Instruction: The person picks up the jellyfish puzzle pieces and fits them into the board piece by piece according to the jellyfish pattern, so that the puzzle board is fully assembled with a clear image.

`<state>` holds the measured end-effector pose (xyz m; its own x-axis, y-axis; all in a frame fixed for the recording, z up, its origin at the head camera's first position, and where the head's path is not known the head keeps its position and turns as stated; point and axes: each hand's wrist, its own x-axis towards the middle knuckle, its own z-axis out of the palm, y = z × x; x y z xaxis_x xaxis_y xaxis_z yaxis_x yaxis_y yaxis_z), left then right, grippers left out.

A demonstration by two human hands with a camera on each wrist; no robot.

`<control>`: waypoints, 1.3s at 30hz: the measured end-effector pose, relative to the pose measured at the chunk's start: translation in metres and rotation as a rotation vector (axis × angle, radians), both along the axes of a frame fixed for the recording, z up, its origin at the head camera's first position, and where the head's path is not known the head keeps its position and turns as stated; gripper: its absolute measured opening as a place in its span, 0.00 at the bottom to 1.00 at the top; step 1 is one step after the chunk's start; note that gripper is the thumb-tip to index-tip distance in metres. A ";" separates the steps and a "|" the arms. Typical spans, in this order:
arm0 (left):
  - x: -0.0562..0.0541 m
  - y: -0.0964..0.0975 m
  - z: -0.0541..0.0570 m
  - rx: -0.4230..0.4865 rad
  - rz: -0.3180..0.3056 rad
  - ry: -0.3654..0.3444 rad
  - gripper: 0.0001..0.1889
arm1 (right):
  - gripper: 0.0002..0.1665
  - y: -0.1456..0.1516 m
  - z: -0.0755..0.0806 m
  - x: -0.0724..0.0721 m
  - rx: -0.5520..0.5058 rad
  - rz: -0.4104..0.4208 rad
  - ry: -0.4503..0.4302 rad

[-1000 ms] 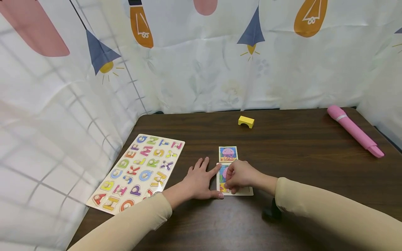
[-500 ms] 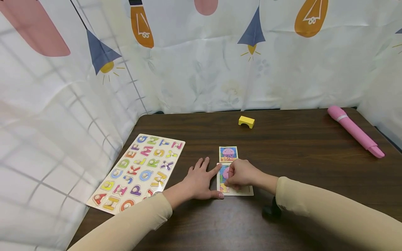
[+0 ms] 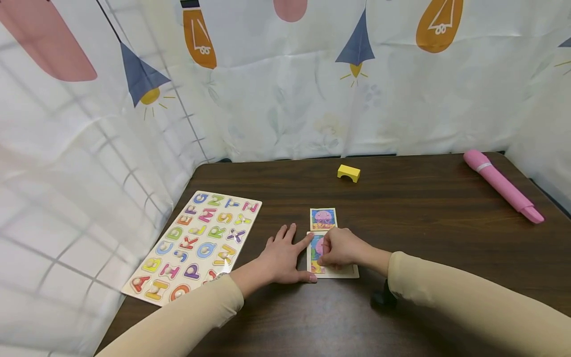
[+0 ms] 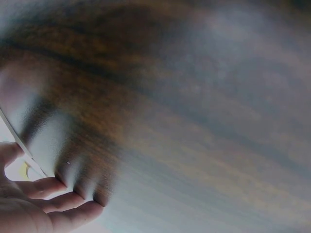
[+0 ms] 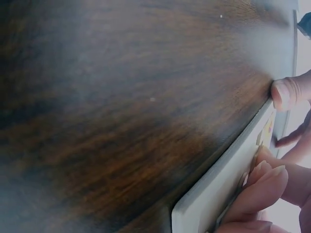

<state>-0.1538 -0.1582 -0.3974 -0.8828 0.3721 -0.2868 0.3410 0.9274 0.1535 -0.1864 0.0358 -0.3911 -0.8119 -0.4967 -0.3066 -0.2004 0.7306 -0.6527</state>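
A small pale jigsaw board (image 3: 345,272) lies on the table with its left part filled by pieces showing a pink jellyfish and a yellow seabed. My left hand (image 3: 282,258) spreads flat at its left side, index fingertip and thumb on the board's edge and the other fingers on the table. Over the board's middle, my right hand (image 3: 345,248) curls its fingers and thumb around a thin puzzle piece (image 5: 238,194), mostly hidden under them in the right wrist view. Just beyond the board lies a picture card (image 3: 323,219) of a pink jellyfish.
An alphabet peg puzzle (image 3: 196,248) lies on the left, partly beneath the left forearm. Farther back stands a yellow arch block (image 3: 349,172). A folded pink umbrella-like rod (image 3: 504,186) lies at the right. White patterned curtains (image 3: 285,99) surround the dark wooden table (image 3: 410,208).
The right hand's fingers shift very slightly over the lower-left pieces of the board. My left hand stays in place, and the whole view drifts a little.
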 end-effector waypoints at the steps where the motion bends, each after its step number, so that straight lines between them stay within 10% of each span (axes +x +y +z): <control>1: 0.000 0.000 0.000 0.002 0.001 0.000 0.52 | 0.17 0.000 0.000 0.000 0.000 0.001 -0.003; 39: 0.002 0.000 0.001 0.004 0.001 0.005 0.52 | 0.17 0.003 0.002 -0.001 -0.037 0.008 -0.070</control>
<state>-0.1522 -0.1584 -0.3964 -0.8847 0.3718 -0.2811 0.3404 0.9274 0.1555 -0.1875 0.0393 -0.3887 -0.7851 -0.5151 -0.3440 -0.1592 0.7045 -0.6916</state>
